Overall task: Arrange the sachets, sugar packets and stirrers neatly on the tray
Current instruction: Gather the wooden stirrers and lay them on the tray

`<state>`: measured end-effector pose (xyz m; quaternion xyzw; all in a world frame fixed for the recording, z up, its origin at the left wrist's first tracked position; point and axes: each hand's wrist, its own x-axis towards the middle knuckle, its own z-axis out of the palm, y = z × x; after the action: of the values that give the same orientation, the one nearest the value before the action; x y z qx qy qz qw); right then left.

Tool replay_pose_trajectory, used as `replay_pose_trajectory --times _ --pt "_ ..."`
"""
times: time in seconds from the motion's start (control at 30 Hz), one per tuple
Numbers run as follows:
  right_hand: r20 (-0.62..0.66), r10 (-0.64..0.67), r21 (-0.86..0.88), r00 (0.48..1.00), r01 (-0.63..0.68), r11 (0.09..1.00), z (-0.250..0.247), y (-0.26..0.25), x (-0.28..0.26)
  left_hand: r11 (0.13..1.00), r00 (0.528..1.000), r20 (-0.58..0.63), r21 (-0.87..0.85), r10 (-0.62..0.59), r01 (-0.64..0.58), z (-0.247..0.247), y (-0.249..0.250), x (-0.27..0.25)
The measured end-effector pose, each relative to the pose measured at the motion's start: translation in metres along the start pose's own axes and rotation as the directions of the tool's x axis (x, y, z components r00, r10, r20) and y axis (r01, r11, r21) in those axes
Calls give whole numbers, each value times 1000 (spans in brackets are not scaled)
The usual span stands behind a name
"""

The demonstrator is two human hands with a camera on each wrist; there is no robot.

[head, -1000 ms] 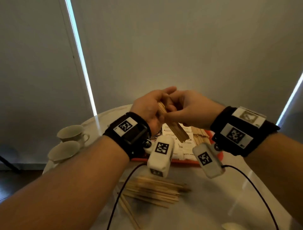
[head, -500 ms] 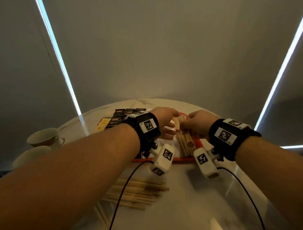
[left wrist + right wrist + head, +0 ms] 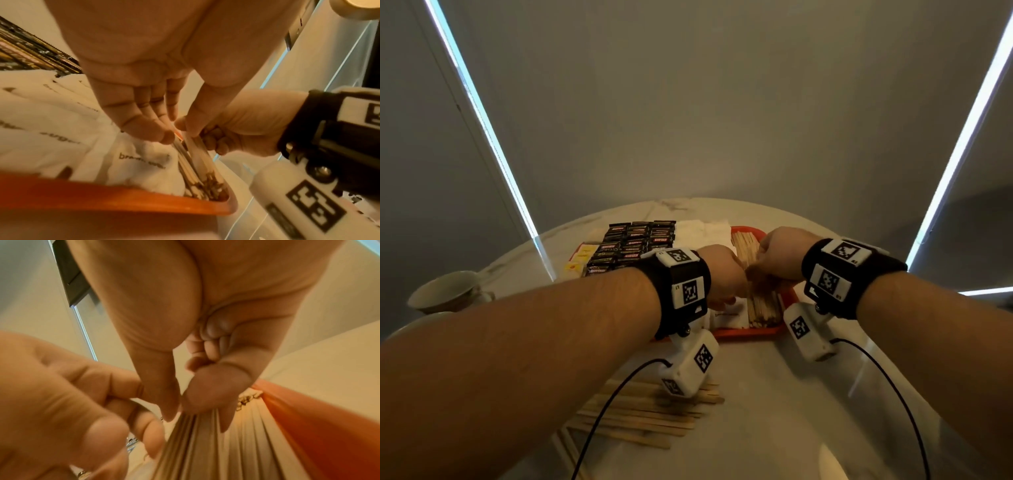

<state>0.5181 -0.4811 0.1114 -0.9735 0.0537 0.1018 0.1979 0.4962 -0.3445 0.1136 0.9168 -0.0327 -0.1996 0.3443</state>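
Both hands meet over the right side of the red tray (image 3: 753, 331), where the stirrers (image 3: 763, 308) lie in a row against its right wall. The right hand (image 3: 779, 255) pinches a bundle of them between thumb and curled fingers, while the left hand (image 3: 722, 274), fingers straight, presses the row's left edge. White sugar packets (image 3: 141, 164) lie just left of the stirrers, dark sachets (image 3: 635, 246) farther left, and loose stirrers (image 3: 640, 416) remain on the table (image 3: 774, 411).
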Motion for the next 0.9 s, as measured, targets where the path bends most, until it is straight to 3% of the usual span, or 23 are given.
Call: replay_pose_trajectory --times 0.13,0.27,0.6,0.73,0.9 --pt "-35 2 -16 999 -2 1000 -5 8 -3 994 1000 8 107 9 -10 5 -6 8" --pt "-27 41 38 999 -40 998 -5 17 -3 961 995 -27 262 97 -87 10 -7 13" --pt "50 84 157 995 -90 983 -3 28 -6 892 982 -25 425 185 -157 13 -3 14" --pt "45 90 180 995 -97 979 -3 27 -7 924 984 -31 351 173 -152 10 -5 11" --pt "94 51 190 994 -68 979 -3 31 -19 908 982 71 374 174 -188 12 -10 5"
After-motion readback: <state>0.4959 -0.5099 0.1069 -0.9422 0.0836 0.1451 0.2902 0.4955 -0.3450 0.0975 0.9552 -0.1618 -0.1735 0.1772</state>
